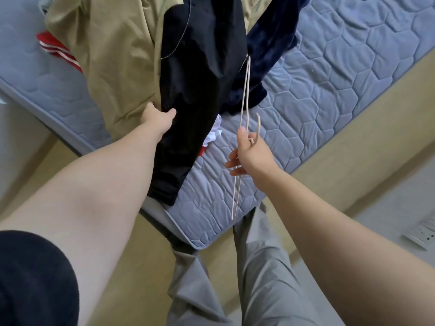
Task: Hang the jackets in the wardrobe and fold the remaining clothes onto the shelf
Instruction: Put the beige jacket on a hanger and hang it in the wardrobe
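Observation:
A black jacket [188,90] lies lengthwise over a heap of clothes on the blue quilted mattress [329,90]. My left hand [157,118] grips its left edge, fingers tucked under the cloth beside a tan garment [106,55]. My right hand [251,156] holds a thin beige wire hanger [244,90] at the base of its hook. The hanger's far end touches the black jacket's right side. A dark blue fleece garment [266,55] lies under and to the right of the jacket. White cloth [215,134] peeks out beneath it.
A red garment with white stripes [58,52] sticks out at the left of the heap. The mattress corner [195,241] points toward my grey-trousered legs [235,278]. A white power strip [421,234] lies on the floor at the right.

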